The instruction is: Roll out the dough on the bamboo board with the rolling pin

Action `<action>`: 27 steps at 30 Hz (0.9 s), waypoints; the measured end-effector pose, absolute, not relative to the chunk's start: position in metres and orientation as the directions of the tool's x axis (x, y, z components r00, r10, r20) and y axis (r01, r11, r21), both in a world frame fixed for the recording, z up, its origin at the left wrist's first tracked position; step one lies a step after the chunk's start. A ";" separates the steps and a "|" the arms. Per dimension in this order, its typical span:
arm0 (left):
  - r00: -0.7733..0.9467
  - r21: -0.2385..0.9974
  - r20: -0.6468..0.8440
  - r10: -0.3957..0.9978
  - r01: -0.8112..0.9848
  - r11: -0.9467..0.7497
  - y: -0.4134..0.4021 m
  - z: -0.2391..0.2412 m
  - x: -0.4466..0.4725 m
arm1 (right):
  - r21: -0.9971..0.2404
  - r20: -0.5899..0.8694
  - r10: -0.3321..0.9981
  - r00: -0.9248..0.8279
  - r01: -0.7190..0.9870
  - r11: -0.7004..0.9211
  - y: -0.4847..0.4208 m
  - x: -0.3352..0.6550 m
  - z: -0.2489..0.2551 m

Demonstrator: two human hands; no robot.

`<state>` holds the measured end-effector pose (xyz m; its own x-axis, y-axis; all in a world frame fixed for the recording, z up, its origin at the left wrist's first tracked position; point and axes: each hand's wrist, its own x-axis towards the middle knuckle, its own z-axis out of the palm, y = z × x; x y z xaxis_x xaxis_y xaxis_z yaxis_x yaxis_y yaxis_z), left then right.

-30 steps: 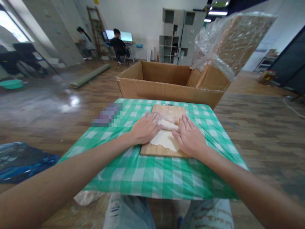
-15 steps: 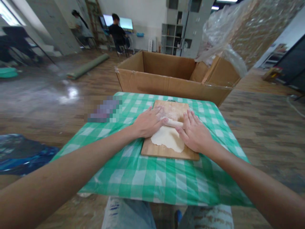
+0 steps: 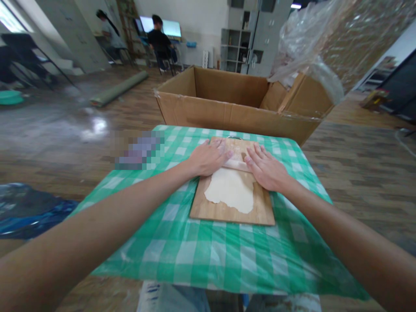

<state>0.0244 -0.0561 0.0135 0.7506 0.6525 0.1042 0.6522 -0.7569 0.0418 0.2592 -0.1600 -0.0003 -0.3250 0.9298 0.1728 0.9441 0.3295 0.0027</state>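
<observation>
Both palms lie on a pale rolling pin [image 3: 239,165], which crosses a wooden cutting board [image 3: 264,213]. My left hand [image 3: 210,157] rests flat over the pin's left end, fingers stretched forward. Over the right end lies my right hand [image 3: 265,168], open with its fingers spread out. Between and below the hands, a thin sheet of cream-coloured dough [image 3: 230,190] with an uneven edge is spread on the board. The pin sits at the dough's far edge; its two ends are hidden under my hands.
A green-and-white checked tablecloth [image 3: 191,255] covers the table. Beyond it stands a large open cardboard box [image 3: 227,110] with plastic wrap [image 3: 302,43] at its right. A blurred-out item [image 3: 138,151] lies at the table's left edge. Two people sit at the back.
My hands and the rolling pin have shifted slightly away from me along the board. More of the dough sheet shows on the near side of the pin. The view has tilted a little.
</observation>
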 end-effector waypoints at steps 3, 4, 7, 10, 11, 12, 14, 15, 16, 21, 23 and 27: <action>0.734 -0.003 0.103 0.671 0.675 -0.738 -0.055 0.017 0.028 | 0.043 0.166 0.918 -0.360 0.933 0.358 -0.154 0.263 0.000; 0.739 -0.023 0.097 0.667 0.672 -0.741 -0.055 0.018 0.029 | 0.053 0.170 0.918 -0.359 0.933 0.355 -0.152 0.264 0.000; 0.777 -0.071 0.084 0.624 0.629 -0.774 -0.051 0.016 0.029 | 0.085 0.172 0.918 -0.357 0.934 0.347 -0.149 0.264 0.002; 0.764 -0.068 0.100 0.637 0.644 -0.762 -0.045 0.010 0.030 | 0.151 0.166 0.911 -0.378 0.923 0.355 -0.147 0.263 0.003; 0.756 -0.066 0.106 0.646 0.654 -0.754 -0.043 0.009 0.031 | 0.172 0.162 0.909 -0.383 0.918 0.356 -0.146 0.263 0.004; 0.757 -0.070 0.110 0.644 0.652 -0.755 -0.042 0.007 0.031 | 0.187 0.158 0.909 -0.386 0.915 0.356 -0.146 0.262 0.006; 0.777 -0.089 0.123 0.618 0.629 -0.773 -0.044 0.007 0.030 | 0.194 0.158 0.913 -0.375 0.919 0.344 -0.146 0.260 0.010; 0.781 -0.094 0.137 0.610 0.623 -0.777 -0.046 0.009 0.028 | 0.191 0.160 0.914 -0.372 0.921 0.341 -0.148 0.259 0.012; 0.782 -0.096 0.150 0.605 0.621 -0.778 -0.051 0.010 0.026 | 0.182 0.164 0.915 -0.370 0.923 0.340 -0.151 0.257 0.014; 0.771 -0.062 0.160 0.616 0.631 -0.773 -0.094 0.017 0.004 | 0.078 0.203 0.931 -0.304 0.953 0.294 -0.180 0.244 0.016; 0.758 -0.049 0.166 0.630 0.645 -0.763 -0.114 0.016 -0.005 | 0.058 0.217 0.934 -0.284 0.959 0.278 -0.196 0.237 0.013; 0.749 -0.037 0.178 0.638 0.653 -0.757 -0.136 0.013 -0.015 | 0.031 0.214 0.939 -0.270 0.962 0.270 -0.214 0.228 0.010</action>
